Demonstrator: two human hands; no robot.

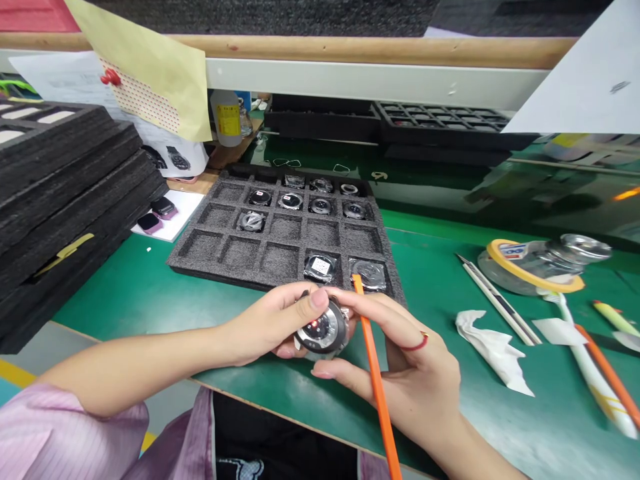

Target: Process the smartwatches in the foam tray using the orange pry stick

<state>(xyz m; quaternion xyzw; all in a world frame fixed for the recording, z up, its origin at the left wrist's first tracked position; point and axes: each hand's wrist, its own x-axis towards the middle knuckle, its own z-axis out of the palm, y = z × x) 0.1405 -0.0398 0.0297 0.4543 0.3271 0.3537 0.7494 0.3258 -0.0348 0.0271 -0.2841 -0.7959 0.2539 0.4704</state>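
A round watch body (323, 328) with a dark back and a small red light sits between both my hands, just above the green mat. My left hand (273, 323) is closed around its left side, thumb on top. My right hand (405, 360) pinches its right edge and also carries a long orange stick (375, 380) that runs down toward me. Right behind the hands lies a dark foam tray (285, 250) with square pockets; several pockets hold similar watch bodies, among them one with a white label (320, 265).
Black foam trays (60, 193) are stacked at the left, with two pink watches (157, 215) on white paper beside them. More trays (440, 123) stand at the back. On the right lie a crumpled wipe (493, 350), a glass dish with a yellow tape ring (530, 267), a toothbrush and sticks.
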